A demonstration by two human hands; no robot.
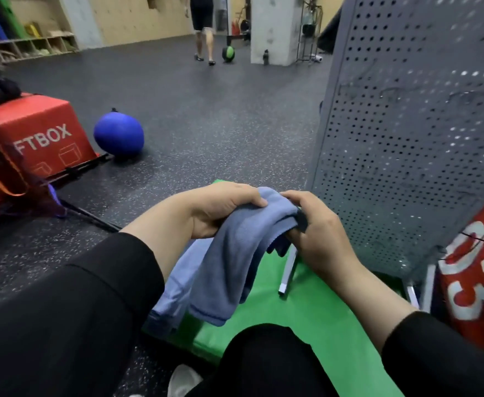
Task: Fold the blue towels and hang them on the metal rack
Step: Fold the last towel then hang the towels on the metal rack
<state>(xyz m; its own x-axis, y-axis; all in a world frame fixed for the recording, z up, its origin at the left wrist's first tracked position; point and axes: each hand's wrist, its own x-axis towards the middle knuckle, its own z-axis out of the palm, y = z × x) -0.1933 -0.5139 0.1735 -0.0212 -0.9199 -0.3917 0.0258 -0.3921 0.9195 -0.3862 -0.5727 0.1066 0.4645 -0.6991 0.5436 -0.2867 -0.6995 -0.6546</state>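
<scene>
I see both forearms reaching forward in black sleeves, hands meeting over a bright green floor mat [306, 316]. My left hand [223, 207] curls over the top of a soft, dusty-blue terry towel [235, 259], thumb pressed on its upper fold. My right hand [318, 224] pinches the towel's other end, fingers tucked under the bunched cloth. The towel drapes down between them, its stitched hem hanging just above the mat. A paler blue towel [175, 285] lies behind it. The grey perforated metal rack panel [407, 144] stands just to the right, beside a red numbered jersey [476, 282].
</scene>
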